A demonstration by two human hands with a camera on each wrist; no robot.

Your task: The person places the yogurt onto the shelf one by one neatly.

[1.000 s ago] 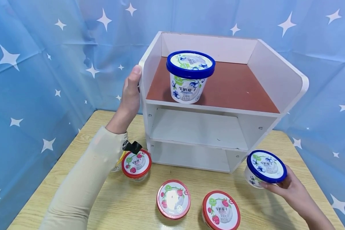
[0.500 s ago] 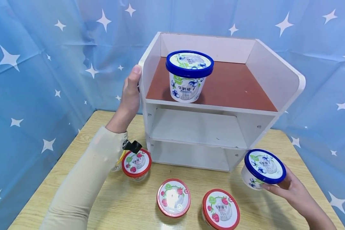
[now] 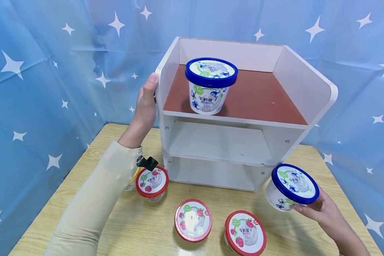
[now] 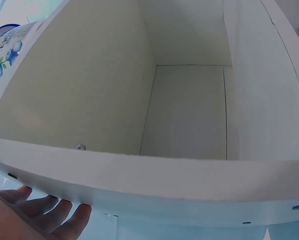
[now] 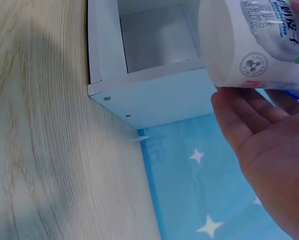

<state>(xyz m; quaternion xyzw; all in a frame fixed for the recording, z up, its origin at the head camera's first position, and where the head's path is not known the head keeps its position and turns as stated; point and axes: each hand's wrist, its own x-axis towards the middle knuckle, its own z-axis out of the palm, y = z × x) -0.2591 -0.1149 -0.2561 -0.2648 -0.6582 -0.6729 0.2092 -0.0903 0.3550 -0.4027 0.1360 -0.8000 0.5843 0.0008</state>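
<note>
My left hand (image 3: 145, 103) rests against the outer left side of a white shelf unit (image 3: 216, 142). In the left wrist view its fingertips (image 4: 82, 210) touch that panel. Near the unit's lower right corner, my right hand (image 3: 326, 213) grips a blue-lidded blueberry tub (image 3: 294, 188). This tub is tilted, and the right wrist view shows its white base (image 5: 217, 45) off the table. Another blueberry tub (image 3: 209, 87) stands upright on the brown top shelf (image 3: 262, 96), towards its left front.
Red-lidded strawberry tubs stand on the wooden table (image 3: 140, 227): one (image 3: 152, 181) by the left forearm, one (image 3: 193, 220) in front, one (image 3: 245, 233) to the right. A partly hidden container with yellow (image 3: 131, 181) sits behind the left sleeve. A starry blue curtain (image 3: 67, 64) hangs behind.
My right hand has moved the blueberry tub slightly left, and it tilts a little more. My left hand stays in place on the shelf unit.
</note>
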